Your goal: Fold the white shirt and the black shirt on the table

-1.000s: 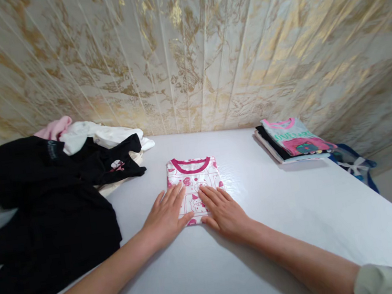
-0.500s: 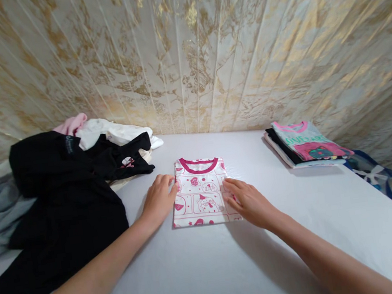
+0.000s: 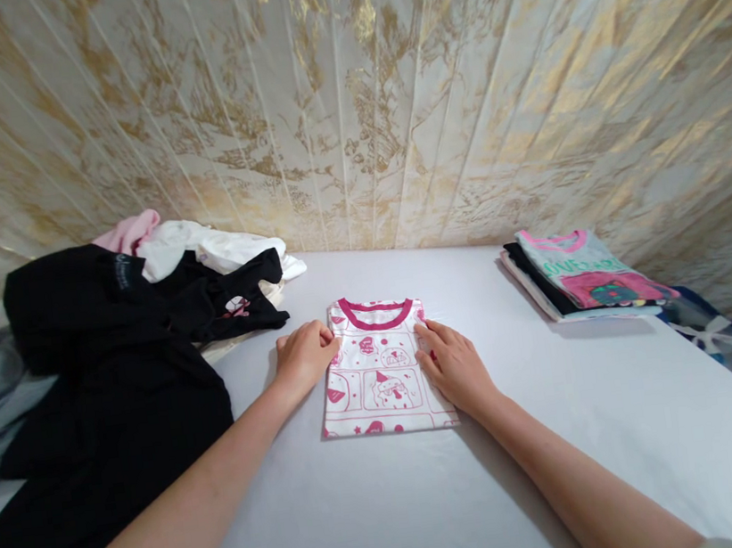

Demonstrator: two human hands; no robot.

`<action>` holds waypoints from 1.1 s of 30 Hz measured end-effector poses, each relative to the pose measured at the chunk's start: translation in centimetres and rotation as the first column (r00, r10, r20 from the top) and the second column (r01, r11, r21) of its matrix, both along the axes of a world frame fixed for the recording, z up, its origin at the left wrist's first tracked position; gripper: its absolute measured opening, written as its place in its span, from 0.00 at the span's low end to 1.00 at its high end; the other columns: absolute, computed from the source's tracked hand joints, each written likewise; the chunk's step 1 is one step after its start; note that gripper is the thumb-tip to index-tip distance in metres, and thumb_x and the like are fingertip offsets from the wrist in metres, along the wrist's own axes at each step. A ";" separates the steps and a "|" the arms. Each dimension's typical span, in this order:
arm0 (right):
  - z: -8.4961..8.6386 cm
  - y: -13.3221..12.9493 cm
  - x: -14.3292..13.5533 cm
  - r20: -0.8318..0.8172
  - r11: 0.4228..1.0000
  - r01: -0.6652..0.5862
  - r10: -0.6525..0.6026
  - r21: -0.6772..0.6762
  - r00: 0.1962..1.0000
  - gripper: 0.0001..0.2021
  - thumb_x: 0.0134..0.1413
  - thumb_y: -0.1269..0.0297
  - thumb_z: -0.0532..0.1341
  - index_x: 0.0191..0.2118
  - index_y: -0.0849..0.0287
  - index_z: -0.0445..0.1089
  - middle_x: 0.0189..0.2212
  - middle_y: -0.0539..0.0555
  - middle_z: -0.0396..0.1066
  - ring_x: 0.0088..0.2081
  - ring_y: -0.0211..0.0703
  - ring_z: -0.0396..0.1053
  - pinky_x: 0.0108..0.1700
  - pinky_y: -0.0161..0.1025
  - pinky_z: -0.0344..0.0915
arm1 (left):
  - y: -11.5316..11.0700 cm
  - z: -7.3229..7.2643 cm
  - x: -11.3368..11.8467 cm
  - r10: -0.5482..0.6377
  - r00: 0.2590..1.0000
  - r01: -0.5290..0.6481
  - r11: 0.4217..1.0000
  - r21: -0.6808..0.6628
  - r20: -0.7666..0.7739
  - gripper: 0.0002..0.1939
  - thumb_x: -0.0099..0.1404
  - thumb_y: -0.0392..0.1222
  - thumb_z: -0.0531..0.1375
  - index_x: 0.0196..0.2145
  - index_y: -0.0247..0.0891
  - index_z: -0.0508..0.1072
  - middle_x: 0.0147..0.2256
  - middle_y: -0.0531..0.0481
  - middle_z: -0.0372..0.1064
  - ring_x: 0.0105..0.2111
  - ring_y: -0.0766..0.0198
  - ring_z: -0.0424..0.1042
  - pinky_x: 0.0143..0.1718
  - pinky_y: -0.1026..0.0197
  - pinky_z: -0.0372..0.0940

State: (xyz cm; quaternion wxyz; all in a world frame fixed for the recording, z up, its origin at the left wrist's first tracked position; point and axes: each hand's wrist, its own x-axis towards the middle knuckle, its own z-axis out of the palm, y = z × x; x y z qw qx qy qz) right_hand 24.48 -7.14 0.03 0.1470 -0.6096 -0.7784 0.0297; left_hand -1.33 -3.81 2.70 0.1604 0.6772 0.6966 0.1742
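A white shirt with pink print and a dark pink collar (image 3: 391,387) lies folded into a flat rectangle, its collar facing away from me. At its left edge my left hand (image 3: 305,354) is closed, thumb and curled fingers pinching the fabric near the upper corner. My right hand (image 3: 453,361) rests over the right edge, fingers and thumb bent with a gap between them, touching the printed cloth. The undersides of the fingers are hidden.
Loose black clothes (image 3: 120,405) with white, pink and grey ones heap up on the left of the white table (image 3: 383,505). A folded stack (image 3: 588,272) lies at the back right, with a blue item (image 3: 710,327) beyond the edge. A patterned curtain (image 3: 344,106) hangs behind.
My left hand has moved slightly forward and right, its fingers curling more at the edge. My right hand has shifted a little up the shirt's right side. The view has shifted slightly.
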 end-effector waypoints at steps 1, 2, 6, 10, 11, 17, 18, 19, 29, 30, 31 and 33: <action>0.1 0.0 0.0 0.002 1.000 0.000 0.000 -0.003 1.000 0.22 0.64 0.61 0.50 0.62 0.58 0.60 0.61 0.60 0.60 0.61 0.49 0.57 0.60 0.49 0.56 | 0.0 0.0 0.0 -0.004 1.000 0.004 1.000 0.009 0.002 0.08 0.60 0.46 0.57 0.27 0.41 0.67 0.32 0.54 0.74 0.38 0.58 0.72 0.43 0.55 0.55; 0.2 0.0 0.0 0.003 1.000 -0.002 0.002 -0.005 1.000 0.22 0.64 0.61 0.50 0.62 0.58 0.60 0.61 0.60 0.60 0.61 0.49 0.57 0.60 0.49 0.56 | 0.0 -0.1 0.0 -0.010 1.000 0.010 1.000 0.022 0.003 0.07 0.60 0.46 0.57 0.27 0.41 0.67 0.32 0.54 0.74 0.38 0.58 0.72 0.43 0.55 0.55; 0.2 0.1 0.0 0.003 1.000 -0.009 0.009 0.004 1.000 0.22 0.64 0.62 0.50 0.61 0.57 0.60 0.60 0.59 0.60 0.61 0.49 0.57 0.59 0.50 0.56 | 0.1 -0.6 -0.1 -0.020 1.000 0.020 0.998 0.053 0.001 0.07 0.60 0.46 0.57 0.29 0.42 0.67 0.32 0.53 0.74 0.38 0.58 0.72 0.43 0.55 0.55; 0.0 0.1 0.0 0.002 1.000 -0.010 0.009 0.011 1.000 0.22 0.64 0.62 0.50 0.61 0.56 0.60 0.60 0.59 0.61 0.60 0.49 0.58 0.59 0.50 0.57 | 0.2 -0.9 -0.2 -0.013 1.000 0.013 0.999 0.045 -0.011 0.07 0.60 0.46 0.57 0.29 0.42 0.66 0.31 0.53 0.74 0.38 0.57 0.72 0.44 0.54 0.55; 0.0 0.1 0.1 0.002 1.000 -0.009 0.009 0.010 1.000 0.22 0.64 0.62 0.50 0.61 0.56 0.60 0.60 0.59 0.60 0.60 0.49 0.58 0.59 0.49 0.57 | 0.1 -0.9 -0.1 -0.015 1.000 0.016 0.999 0.045 -0.014 0.07 0.60 0.46 0.57 0.28 0.42 0.66 0.31 0.52 0.74 0.39 0.56 0.72 0.44 0.54 0.55; 0.1 -0.1 0.1 0.003 1.000 -0.006 0.006 0.005 1.000 0.22 0.64 0.61 0.50 0.61 0.56 0.60 0.60 0.59 0.60 0.60 0.49 0.58 0.59 0.49 0.57 | 0.1 -0.7 0.2 0.000 1.000 0.002 0.998 0.055 -0.026 0.06 0.59 0.45 0.57 0.28 0.42 0.66 0.31 0.52 0.74 0.38 0.57 0.72 0.45 0.54 0.56; 0.1 -0.1 0.1 0.003 1.000 -0.004 0.004 0.004 1.000 0.22 0.64 0.61 0.50 0.61 0.56 0.60 0.60 0.59 0.60 0.60 0.49 0.58 0.59 0.49 0.57 | 0.1 -0.8 0.2 -0.001 1.000 0.002 0.998 0.059 -0.020 0.05 0.59 0.45 0.56 0.28 0.42 0.66 0.30 0.53 0.74 0.37 0.57 0.72 0.45 0.54 0.56; 0.1 -0.1 0.0 0.003 1.000 -0.003 0.003 0.003 1.000 0.22 0.64 0.61 0.50 0.61 0.56 0.60 0.60 0.59 0.60 0.60 0.49 0.58 0.59 0.49 0.57 | 0.1 -0.8 0.2 -0.001 1.000 0.002 0.998 0.065 -0.012 0.05 0.59 0.44 0.56 0.28 0.42 0.66 0.30 0.53 0.73 0.37 0.58 0.72 0.45 0.54 0.56; 0.1 -0.2 0.0 0.012 1.000 0.001 -0.001 -0.002 1.000 0.22 0.64 0.61 0.49 0.61 0.56 0.60 0.60 0.59 0.60 0.60 0.49 0.58 0.59 0.49 0.57 | -0.1 -0.9 0.5 -0.006 0.989 -0.014 0.991 0.133 0.148 0.04 0.59 0.40 0.56 0.27 0.43 0.62 0.28 0.56 0.72 0.31 0.62 0.71 0.42 0.59 0.60; 0.1 -0.1 0.0 0.014 1.000 0.001 -0.001 0.000 1.000 0.22 0.64 0.61 0.49 0.61 0.56 0.60 0.60 0.59 0.60 0.60 0.49 0.58 0.59 0.49 0.57 | -0.2 -1.0 0.6 -0.003 0.988 -0.019 0.990 0.140 0.155 0.04 0.59 0.40 0.55 0.27 0.43 0.62 0.28 0.56 0.71 0.31 0.62 0.71 0.41 0.60 0.61; 0.0 -0.1 0.0 0.016 1.000 0.002 -0.002 0.001 1.000 0.22 0.64 0.61 0.50 0.61 0.55 0.60 0.60 0.59 0.60 0.60 0.49 0.58 0.59 0.49 0.57 | -0.2 -1.0 0.6 -0.002 0.987 -0.021 0.990 0.143 0.158 0.04 0.59 0.40 0.55 0.28 0.44 0.62 0.28 0.56 0.71 0.31 0.62 0.71 0.40 0.60 0.61; 0.0 -0.1 0.1 0.013 1.000 0.001 -0.001 0.003 1.000 0.22 0.64 0.61 0.50 0.61 0.55 0.60 0.60 0.59 0.60 0.60 0.49 0.58 0.59 0.49 0.57 | -0.1 -1.2 0.6 -0.002 0.984 -0.022 0.991 0.132 0.179 0.03 0.59 0.41 0.55 0.29 0.44 0.62 0.28 0.56 0.71 0.32 0.61 0.71 0.39 0.60 0.61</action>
